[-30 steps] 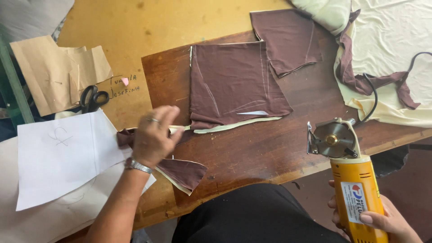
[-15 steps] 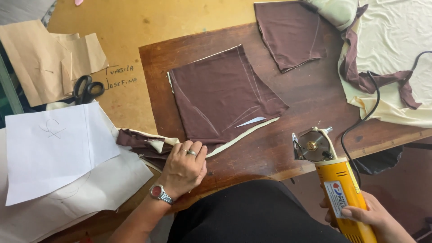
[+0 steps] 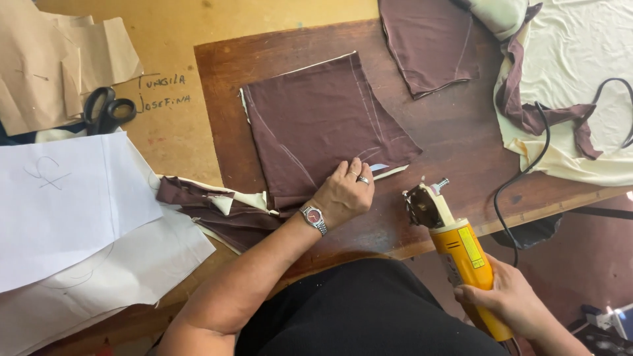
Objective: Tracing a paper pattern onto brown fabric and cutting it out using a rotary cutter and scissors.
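A stack of brown fabric with chalk lines lies on the dark wooden table. My left hand, with a ring and a wristwatch, presses flat on the stack's near edge, fingers together. My right hand grips the yellow handle of a round-blade fabric cutter at the table's near edge, its blade just right of the left hand and apart from the fabric. Brown and cream offcuts lie to the left of the stack.
White paper patterns lie at the left, with black scissors and tan paper pieces above them. Another brown fabric piece and cream fabric lie at the back right. The cutter's black cord loops across the table edge.
My left hand has left the offcuts at the left and moved right onto the near edge of the brown stack. The cutter has moved closer to the stack.
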